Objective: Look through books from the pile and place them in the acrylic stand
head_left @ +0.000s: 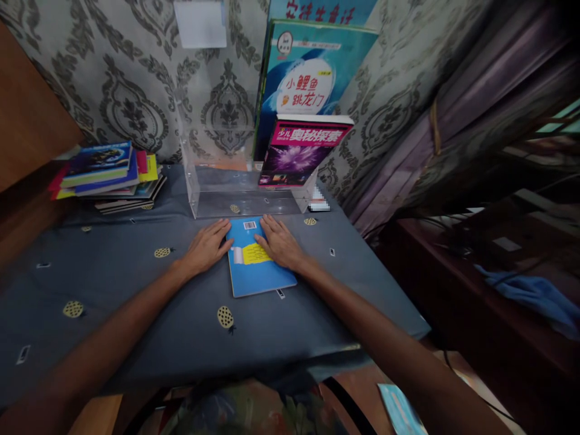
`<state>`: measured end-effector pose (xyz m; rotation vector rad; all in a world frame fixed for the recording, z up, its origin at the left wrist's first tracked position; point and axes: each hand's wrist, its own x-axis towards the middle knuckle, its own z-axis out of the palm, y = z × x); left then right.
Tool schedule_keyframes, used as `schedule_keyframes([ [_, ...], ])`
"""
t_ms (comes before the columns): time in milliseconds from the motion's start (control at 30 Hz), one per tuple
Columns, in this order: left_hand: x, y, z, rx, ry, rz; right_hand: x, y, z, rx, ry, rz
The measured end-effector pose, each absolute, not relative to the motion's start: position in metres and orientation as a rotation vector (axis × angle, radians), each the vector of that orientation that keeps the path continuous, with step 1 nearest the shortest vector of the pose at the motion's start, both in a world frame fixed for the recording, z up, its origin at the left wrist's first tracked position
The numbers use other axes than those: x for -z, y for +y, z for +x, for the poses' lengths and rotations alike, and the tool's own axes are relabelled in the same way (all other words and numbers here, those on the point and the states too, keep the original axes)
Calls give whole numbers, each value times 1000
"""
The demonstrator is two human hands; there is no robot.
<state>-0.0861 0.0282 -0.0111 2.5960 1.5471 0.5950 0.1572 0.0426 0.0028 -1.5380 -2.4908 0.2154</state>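
A blue book (260, 279) lies flat on the cloth-covered table, with a barcode at its far end and a yellow panel across the middle. My left hand (206, 246) rests along its left edge, fingers stretched forward and thumb touching the cover. Across its right edge lies my right hand (281, 243), flat with the fingers extended. Just beyond the book is a clear plastic book stand (217, 202). On the stand's right side lean a purple-and-black book (299, 157), a larger teal picture book (312, 66) and another blue book (326, 11) behind.
Several books are piled in a stack (102, 166) at the table's back left. Patterned wallpaper (140, 90) backs the table. A purple curtain (408, 157) hangs to the right, near a dark red surface (498, 314) with a blue cloth (530, 296).
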Motion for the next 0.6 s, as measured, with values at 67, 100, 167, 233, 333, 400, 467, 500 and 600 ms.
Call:
schedule_keyframes([
  [67,10,28,-86,-589,1538,2602,-4,40,160,-217,-2535,-1504],
  [100,9,28,-86,-584,1536,2604,-6,37,162,-227,-2568,-1468],
  [167,8,28,-86,-576,1534,2603,-8,28,168,-259,-2630,-1364],
  [233,7,28,-86,-573,1530,2592,-10,12,177,-303,-2676,-1236],
  [333,7,27,-86,-574,1535,2572,-12,-16,194,-383,-2726,-1080],
  [400,7,26,-86,-568,1542,2566,-12,-33,205,-425,-2749,-1027],
  [467,7,26,-86,-564,1543,2566,-10,-46,213,-440,-2748,-999],
  [500,7,26,-86,-564,1539,2568,-9,-50,215,-441,-2738,-988],
  [600,8,27,-86,-563,1519,2578,-8,-59,217,-431,-2697,-960],
])
